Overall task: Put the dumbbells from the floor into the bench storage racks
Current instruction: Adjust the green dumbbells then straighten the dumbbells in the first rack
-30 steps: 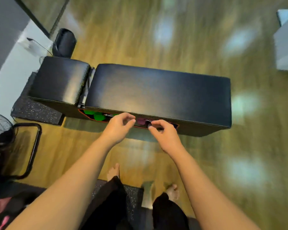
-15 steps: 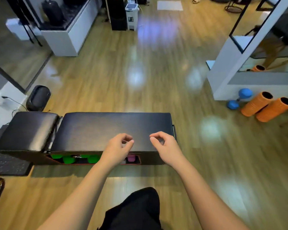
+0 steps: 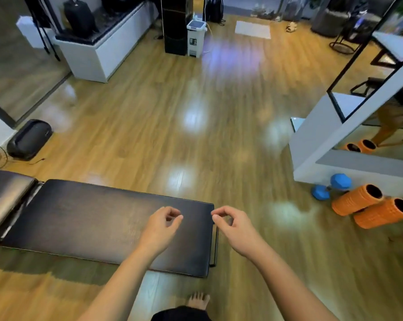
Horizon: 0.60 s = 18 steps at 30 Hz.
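Hands are hovering empty over the black bench (image 3: 98, 223); the left hand (image 3: 160, 228) is hanging above the bench's right end, fingers loosely curled and holding nothing; the right hand (image 3: 236, 228) is floating just past that end, likewise loosely curled and empty; a blue dumbbell (image 3: 331, 187) is lying on the wooden floor (image 3: 196, 126) well right of the bench, touching two orange foam rollers (image 3: 372, 207).

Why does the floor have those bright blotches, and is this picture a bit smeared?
In the head view, the blotches are ceiling lights glaring off the glossy wooden floor, with a purplish patch further back; the whole frame is slightly soft, as if from motion, though the hands, left hand and right hand, read clearly; the wide lens bends the bench edges; the blue dumbbell stays recognisable.
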Each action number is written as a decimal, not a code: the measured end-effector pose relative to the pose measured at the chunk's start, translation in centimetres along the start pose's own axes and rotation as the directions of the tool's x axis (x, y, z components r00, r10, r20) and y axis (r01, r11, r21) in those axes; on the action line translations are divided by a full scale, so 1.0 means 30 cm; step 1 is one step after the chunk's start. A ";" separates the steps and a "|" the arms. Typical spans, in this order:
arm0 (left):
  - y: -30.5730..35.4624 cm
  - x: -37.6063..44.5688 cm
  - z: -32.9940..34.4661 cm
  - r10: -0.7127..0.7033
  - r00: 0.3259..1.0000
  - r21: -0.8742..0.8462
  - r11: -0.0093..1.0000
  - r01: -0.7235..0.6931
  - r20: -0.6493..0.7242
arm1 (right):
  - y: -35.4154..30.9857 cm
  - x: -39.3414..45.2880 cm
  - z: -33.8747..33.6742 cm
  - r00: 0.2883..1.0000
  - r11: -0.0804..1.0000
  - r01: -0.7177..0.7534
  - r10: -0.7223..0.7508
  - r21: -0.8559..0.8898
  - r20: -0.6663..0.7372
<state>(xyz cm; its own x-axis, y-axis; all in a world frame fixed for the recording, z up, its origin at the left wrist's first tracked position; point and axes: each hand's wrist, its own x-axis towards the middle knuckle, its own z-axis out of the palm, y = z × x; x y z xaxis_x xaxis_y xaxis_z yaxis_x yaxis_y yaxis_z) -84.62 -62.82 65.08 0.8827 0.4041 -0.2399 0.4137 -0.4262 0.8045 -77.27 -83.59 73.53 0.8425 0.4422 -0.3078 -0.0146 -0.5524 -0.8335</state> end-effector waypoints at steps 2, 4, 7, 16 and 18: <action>0.059 0.074 0.027 -0.031 0.999 0.007 0.999 0.031 -0.025 | 0.009 0.095 -0.076 1.000 1.000 0.018 -0.018 -0.025 0.005; 0.110 0.142 0.058 -0.055 0.995 0.008 0.998 0.056 -0.078 | 0.016 0.180 -0.141 0.999 1.000 0.025 -0.025 -0.012 0.022; 0.187 0.258 0.126 -0.074 0.989 0.017 0.997 0.077 -0.131 | 0.047 0.313 -0.236 0.995 0.998 0.054 -0.052 -0.018 0.080; 0.414 0.538 0.409 -0.257 0.919 -0.065 0.966 0.249 -0.299 | 0.182 0.739 -0.607 0.944 0.987 0.125 -0.085 -0.106 0.320; 0.483 0.569 0.450 -0.304 0.889 -0.102 0.953 0.287 -0.343 | 0.158 0.831 -0.707 0.915 0.981 0.159 -0.103 -0.115 0.391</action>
<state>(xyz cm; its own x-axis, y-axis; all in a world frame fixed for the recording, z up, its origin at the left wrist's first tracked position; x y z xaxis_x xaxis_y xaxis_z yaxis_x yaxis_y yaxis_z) -60.54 -73.02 65.31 0.5820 0.7665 -0.2715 0.6246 -0.2076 0.7529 -44.91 -90.17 71.63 0.5618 0.7374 -0.3750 0.1818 -0.5523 -0.8136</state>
